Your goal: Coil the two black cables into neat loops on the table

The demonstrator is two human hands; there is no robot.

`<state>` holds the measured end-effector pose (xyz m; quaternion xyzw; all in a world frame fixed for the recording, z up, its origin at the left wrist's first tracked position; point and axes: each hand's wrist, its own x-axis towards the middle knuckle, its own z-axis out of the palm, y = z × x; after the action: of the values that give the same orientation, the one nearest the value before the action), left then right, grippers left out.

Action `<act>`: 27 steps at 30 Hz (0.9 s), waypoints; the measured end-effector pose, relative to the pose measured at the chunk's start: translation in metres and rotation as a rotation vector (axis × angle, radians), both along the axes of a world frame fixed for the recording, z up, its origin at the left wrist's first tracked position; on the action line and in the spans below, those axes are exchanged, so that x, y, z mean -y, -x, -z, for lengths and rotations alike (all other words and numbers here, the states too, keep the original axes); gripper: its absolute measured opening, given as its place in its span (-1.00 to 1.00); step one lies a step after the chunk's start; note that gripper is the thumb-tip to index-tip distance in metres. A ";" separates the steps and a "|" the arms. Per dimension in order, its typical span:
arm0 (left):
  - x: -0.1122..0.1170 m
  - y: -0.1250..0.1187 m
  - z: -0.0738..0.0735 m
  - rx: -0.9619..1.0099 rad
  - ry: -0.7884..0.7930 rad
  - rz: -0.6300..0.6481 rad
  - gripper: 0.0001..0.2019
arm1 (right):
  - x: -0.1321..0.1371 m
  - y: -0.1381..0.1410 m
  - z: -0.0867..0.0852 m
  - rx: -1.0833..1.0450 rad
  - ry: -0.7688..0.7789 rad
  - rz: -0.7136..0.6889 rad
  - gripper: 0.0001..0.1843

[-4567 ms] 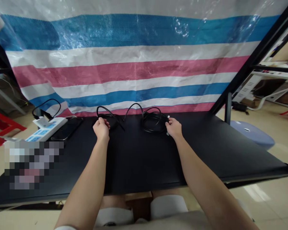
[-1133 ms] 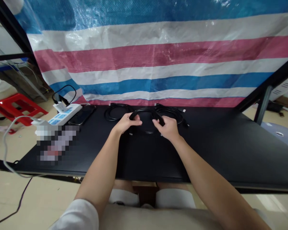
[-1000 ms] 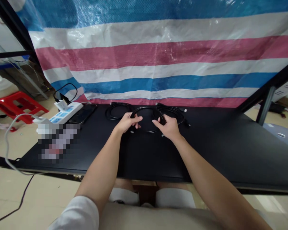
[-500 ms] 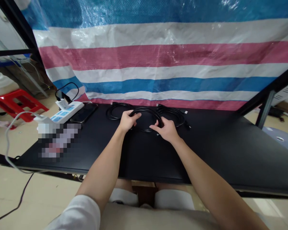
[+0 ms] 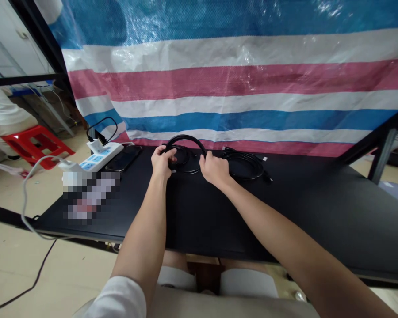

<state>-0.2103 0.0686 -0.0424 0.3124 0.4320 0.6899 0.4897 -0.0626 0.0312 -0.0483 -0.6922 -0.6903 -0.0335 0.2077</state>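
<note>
Between my two hands is a coiled black cable [image 5: 186, 138], its upper arc raised above the table. My left hand [image 5: 161, 161] is closed around the left side of the coil. On the opposite side, my right hand [image 5: 215, 168] grips it with the fingers wrapped round. Behind my left hand, partly hidden by the held coil, lies another black cable coil [image 5: 182, 155]. Just right of my right hand rests a further black cable coil [image 5: 248, 165], with a connector end sticking out at its right.
A black table [image 5: 305, 212] carries everything. At its left are a white power strip [image 5: 101, 158] with plugs, a dark phone [image 5: 124, 158] and a blurred-out item. A striped plastic sheet [image 5: 225, 79] hangs behind. A person sits on a red stool [image 5: 36, 143] at far left.
Both hands have moved left relative to the table with the held coil, and its arc has risen. My right hand has turned so its back faces me. The camera view has shifted slightly.
</note>
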 end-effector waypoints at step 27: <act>0.005 -0.005 0.026 -1.660 0.008 0.116 -0.62 | -0.042 0.020 0.024 -0.350 -0.128 -0.122 -0.74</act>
<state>-0.2051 0.0635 -0.0679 0.7397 0.6384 0.2075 0.0478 -0.0828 0.0729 -0.0721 -0.6298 -0.6809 0.0560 0.3696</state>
